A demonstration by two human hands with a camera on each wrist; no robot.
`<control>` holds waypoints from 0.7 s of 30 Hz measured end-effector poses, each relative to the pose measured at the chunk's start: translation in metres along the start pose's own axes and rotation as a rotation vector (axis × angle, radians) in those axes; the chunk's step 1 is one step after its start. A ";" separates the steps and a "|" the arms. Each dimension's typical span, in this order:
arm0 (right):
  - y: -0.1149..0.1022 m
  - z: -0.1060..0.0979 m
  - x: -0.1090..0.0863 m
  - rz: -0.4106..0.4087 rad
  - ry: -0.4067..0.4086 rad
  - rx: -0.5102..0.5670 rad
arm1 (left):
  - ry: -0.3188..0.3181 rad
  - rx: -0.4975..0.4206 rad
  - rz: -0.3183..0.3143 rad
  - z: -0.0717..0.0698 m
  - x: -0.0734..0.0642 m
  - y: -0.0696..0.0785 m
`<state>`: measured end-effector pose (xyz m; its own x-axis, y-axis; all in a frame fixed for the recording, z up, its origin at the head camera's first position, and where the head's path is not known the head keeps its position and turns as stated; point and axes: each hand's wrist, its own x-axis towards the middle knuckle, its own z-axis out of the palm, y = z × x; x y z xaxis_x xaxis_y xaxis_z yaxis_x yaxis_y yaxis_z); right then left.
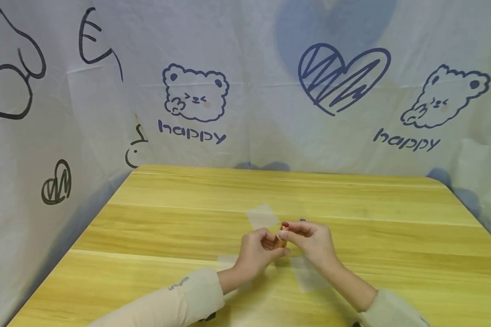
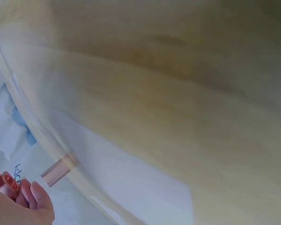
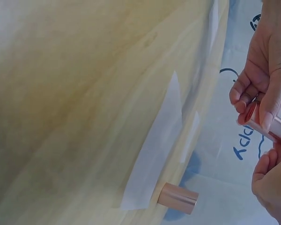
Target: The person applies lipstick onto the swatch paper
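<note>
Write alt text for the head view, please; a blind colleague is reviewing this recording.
Two hands meet over a yellow wooden table: the left hand and right hand together hold a small rose-gold lipstick with its red tip showing. Pale translucent strips lie on the table around them, and a white cloth backdrop shows bears, hearts and the word "happy".

A bench [image 1: 188,218] stands against a cloth backdrop [image 1: 270,127] that wraps behind it and along its left side. Near the bench's middle, the left hand [image 1: 255,254] and right hand [image 1: 313,240] meet, holding a lipstick [image 1: 283,234] upright between them. A tape patch [image 1: 263,215] lies on the bench just behind the hands; another [image 1: 308,274] lies just in front, under the right wrist. A cap [image 3: 178,198] stands on the bench beside a patch, apparently just behind the right hand.
</note>
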<state>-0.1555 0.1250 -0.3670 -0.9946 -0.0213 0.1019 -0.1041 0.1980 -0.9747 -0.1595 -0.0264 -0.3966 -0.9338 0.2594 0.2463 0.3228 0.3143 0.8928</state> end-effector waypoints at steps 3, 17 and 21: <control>-0.002 0.000 0.000 0.019 0.009 -0.007 | -0.031 -0.013 -0.011 -0.003 0.001 0.000; -0.004 -0.011 0.005 -0.046 -0.160 -0.006 | -0.310 -0.077 -0.049 -0.023 0.011 -0.006; -0.004 -0.013 0.005 -0.051 -0.211 -0.013 | -0.335 -0.077 -0.048 -0.023 0.011 -0.006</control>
<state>-0.1599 0.1367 -0.3604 -0.9660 -0.2359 0.1057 -0.1556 0.2044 -0.9664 -0.1752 -0.0466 -0.3903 -0.8411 0.5355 0.0768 0.2550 0.2673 0.9293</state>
